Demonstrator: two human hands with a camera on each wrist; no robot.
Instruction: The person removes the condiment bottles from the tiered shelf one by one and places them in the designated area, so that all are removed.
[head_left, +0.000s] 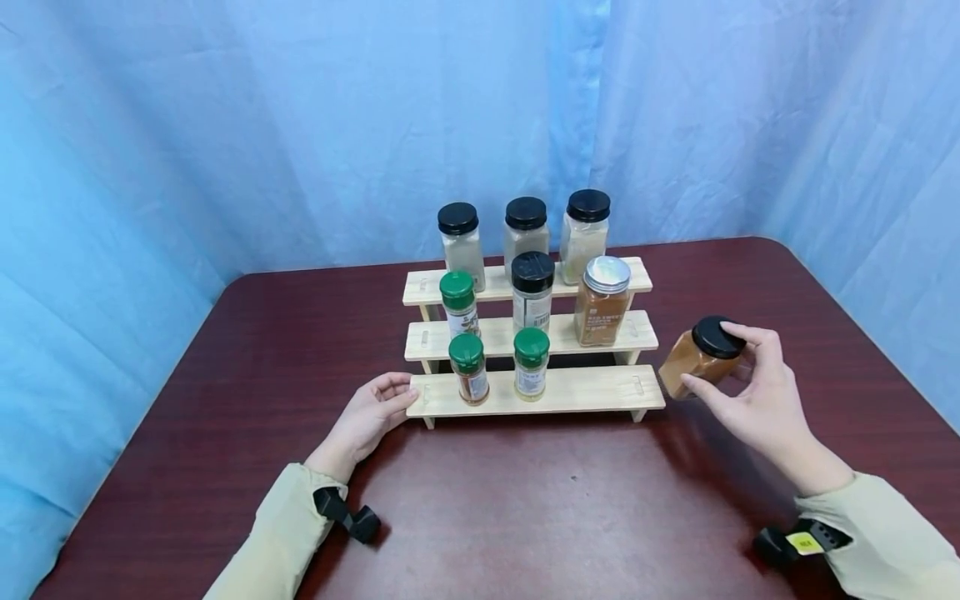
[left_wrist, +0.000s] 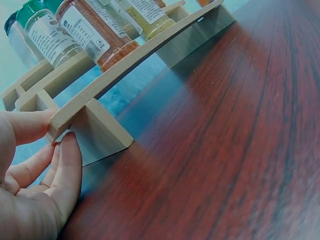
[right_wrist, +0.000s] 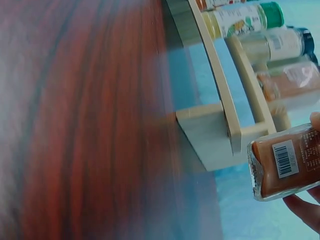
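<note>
A three-tier wooden rack (head_left: 585,390) holds several spice jars. My left hand (head_left: 377,407) pinches the left end of its lowest shelf, thumb on top and fingers beneath, as the left wrist view shows. Off the rack's right end, my right hand (head_left: 765,396) grips a spice jar (head_left: 692,360) of orange-brown powder with a black lid, tilted. In the right wrist view that jar (right_wrist: 285,162) shows a barcode label, its base toward the shelf end. Two green-lidded jars, one with red spice (head_left: 473,385) and one with yellowish spice (head_left: 530,379), stand on the lowest shelf.
On the middle shelf stand a green-lidded jar (head_left: 461,312), a black-lidded jar (head_left: 532,304) and a silver-lidded jar (head_left: 600,317) of reddish powder. Three black-lidded jars, one at the right (head_left: 583,242), line the top shelf. Blue curtains (head_left: 337,142) surround the dark red table (head_left: 510,508).
</note>
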